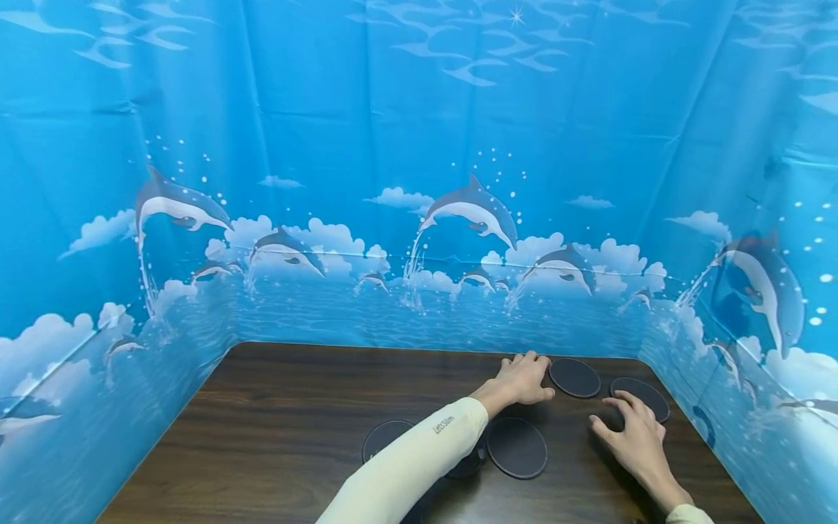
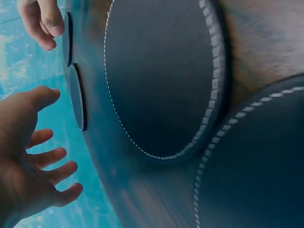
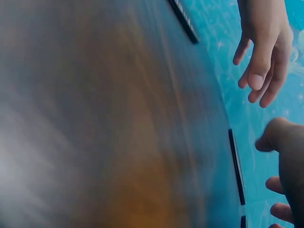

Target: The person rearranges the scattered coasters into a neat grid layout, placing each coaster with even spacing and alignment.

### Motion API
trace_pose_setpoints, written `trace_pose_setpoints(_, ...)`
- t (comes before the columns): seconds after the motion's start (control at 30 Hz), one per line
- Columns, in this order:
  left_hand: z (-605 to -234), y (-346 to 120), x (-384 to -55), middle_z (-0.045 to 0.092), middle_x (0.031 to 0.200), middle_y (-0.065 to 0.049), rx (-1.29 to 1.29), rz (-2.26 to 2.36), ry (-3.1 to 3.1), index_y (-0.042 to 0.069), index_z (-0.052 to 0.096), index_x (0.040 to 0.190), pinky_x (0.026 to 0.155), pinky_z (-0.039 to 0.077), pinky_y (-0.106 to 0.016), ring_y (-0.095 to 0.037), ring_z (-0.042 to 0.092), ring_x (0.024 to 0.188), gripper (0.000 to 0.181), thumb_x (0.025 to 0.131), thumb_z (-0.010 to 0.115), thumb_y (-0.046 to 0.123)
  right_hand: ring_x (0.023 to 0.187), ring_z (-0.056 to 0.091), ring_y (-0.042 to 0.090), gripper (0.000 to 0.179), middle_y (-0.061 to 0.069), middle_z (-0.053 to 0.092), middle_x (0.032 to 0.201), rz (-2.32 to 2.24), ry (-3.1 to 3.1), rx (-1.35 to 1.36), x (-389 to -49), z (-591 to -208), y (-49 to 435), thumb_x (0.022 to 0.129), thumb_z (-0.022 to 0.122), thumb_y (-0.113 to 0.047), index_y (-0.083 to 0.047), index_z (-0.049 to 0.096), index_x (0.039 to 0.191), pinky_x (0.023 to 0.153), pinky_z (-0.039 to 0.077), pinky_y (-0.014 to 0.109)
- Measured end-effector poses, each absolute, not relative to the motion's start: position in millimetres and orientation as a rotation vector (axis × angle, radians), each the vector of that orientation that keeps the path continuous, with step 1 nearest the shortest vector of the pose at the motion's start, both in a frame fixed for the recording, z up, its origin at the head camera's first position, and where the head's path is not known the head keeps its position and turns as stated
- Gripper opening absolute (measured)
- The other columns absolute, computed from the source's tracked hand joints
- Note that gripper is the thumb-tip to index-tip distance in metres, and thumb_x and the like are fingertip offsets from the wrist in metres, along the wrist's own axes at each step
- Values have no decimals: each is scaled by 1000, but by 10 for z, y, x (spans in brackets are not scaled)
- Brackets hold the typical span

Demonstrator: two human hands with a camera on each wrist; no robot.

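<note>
cream sleeve point(image 1: 419, 451) on the left forearm carries dark print near the wrist that seems to read "letsslim". at its left edge, well short of the fingers of the left hand point(image 1: 524, 378), lies a dark round coaster point(image 1: 385, 435), partly covered, with a pale mark too small to read. those fingers are spread and hold nothing, their tips by the far edge of the wood-grain table point(image 1: 281, 422). on their near side sits a second coaster point(image 1: 517, 447); just right of the thumb, a third coaster point(image 1: 575, 378). farther right, a fourth coaster point(image 1: 644, 397) is partly hidden by the right hand point(image 1: 633, 437), whose fingers are loosely bent, thumb apart, gripping nothing; whether they touch it i cannot tell. beyond both sets of fingers hangs a blue dolphin-print curtain point(image 1: 314, 182).

the left wrist view alone shows white stitching point(image 2: 216, 61) round the coaster rims. the right wrist view catches coasters edge-on, as thin dark bars near the fingers, beside blurred tabletop.
</note>
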State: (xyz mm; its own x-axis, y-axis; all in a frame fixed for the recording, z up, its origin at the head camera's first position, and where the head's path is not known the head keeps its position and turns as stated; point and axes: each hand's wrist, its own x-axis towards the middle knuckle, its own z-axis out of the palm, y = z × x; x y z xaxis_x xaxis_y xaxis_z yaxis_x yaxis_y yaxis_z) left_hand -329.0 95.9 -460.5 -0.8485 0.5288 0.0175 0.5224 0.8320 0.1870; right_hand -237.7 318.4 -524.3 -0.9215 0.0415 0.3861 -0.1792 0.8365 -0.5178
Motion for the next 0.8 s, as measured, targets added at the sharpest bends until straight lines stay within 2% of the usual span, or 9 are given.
trace_pose_setpoints(0.3,-4708,1156,-3399,43,148,5,719,198,2938,31,44,152,110,34,-46,-20,43,135,69,94,63,62,129,19,64,72,39,27,146,762,-2766,65,-2563,-5311,3324,91,73,-50,9,57,131,89,14,79)
trace_pose_setpoints(0.57,-4920,1338,-3652,42,148,5,582,63,2893,32,54,145,113,29,-47,-25,39,137,75,85,60,77,132,13,62,90,41,21,147,668,-2870,90,-2742,-5270,3482,90,68,-61,14,51,136,86,16,76)
trace_pose_setpoints(0.7,-5006,1395,-3792,43,144,5,574,43,2887,35,60,139,113,29,-46,-24,40,135,69,83,63,76,135,10,61,97,42,20,147,622,-2916,109,-2857,-5215,3512,89,68,-64,18,49,137,87,16,76)
trace_pose_setpoints(0.8,-4991,1400,-3816,43,144,5,609,67,2868,34,60,140,112,30,-45,-24,40,134,68,85,64,73,136,8,61,97,42,21,148,628,-2931,134,-2910,-5209,3505,88,69,-62,19,48,138,88,15,77)
